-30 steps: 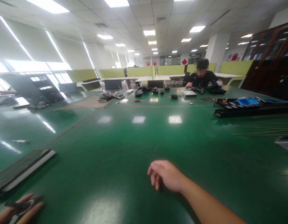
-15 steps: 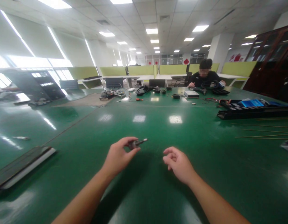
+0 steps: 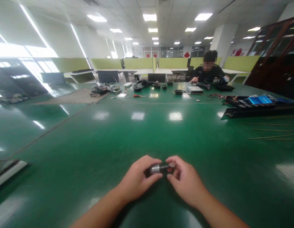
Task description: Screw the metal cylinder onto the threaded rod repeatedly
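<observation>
Pinching the part (image 3: 156, 168) by its thick end between thumb and fingers, the left hand (image 3: 136, 178) is low and central in the head view. The part points sideways over the table (image 3: 147, 136), its thin end at the right hand (image 3: 187, 182), whose fingers curl round that end; whether they grip it, I cannot tell. Farther off lies a screwdriver (image 3: 137, 96), and a person (image 3: 199, 73) is across the table

Slim-tipped metallic cylinder (image 3: 155, 168), roughly level
</observation>
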Available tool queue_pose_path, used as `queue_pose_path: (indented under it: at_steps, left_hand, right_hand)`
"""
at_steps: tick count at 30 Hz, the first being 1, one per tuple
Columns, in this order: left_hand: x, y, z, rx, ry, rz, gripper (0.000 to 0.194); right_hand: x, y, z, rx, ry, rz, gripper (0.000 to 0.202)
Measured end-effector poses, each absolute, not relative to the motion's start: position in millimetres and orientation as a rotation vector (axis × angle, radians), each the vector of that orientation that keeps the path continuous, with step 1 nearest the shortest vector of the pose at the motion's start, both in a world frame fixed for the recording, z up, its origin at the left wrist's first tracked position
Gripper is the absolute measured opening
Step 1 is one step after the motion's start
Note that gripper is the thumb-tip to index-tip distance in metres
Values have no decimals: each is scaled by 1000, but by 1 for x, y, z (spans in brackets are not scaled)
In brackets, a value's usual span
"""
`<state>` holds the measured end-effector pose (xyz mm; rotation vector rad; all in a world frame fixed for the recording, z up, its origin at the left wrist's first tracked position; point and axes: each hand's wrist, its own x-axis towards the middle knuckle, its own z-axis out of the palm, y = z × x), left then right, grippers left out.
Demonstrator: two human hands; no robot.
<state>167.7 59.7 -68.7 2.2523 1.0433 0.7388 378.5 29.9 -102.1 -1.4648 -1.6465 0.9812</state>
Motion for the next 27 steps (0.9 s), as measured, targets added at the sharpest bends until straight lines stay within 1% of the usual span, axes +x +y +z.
queue_pose_path:
  at_steps: [7, 11, 14, 20, 27]
  left_hand:
    - [170, 59, -73, 2282, 994, 773, 28]
    - [170, 58, -73, 2288, 1025, 777, 32]
    - [170, 58, -73, 2285, 1031, 765, 31]
    - [171, 58, -73, 2287, 1040, 764, 25]
    - [172, 58, -75, 2284, 1077, 785, 25]
  right_hand:
    - [377, 27, -101, -1402, -1605, 1039, 34]
    - [375, 26, -95, -1411, -1681, 983, 22]
    - [375, 26, -90, -1405, -1701, 969, 18]
    - [377, 26, -87, -1377, -1683, 993, 15]
    - [376, 25, -84, -1378, -1675, 979, 15]
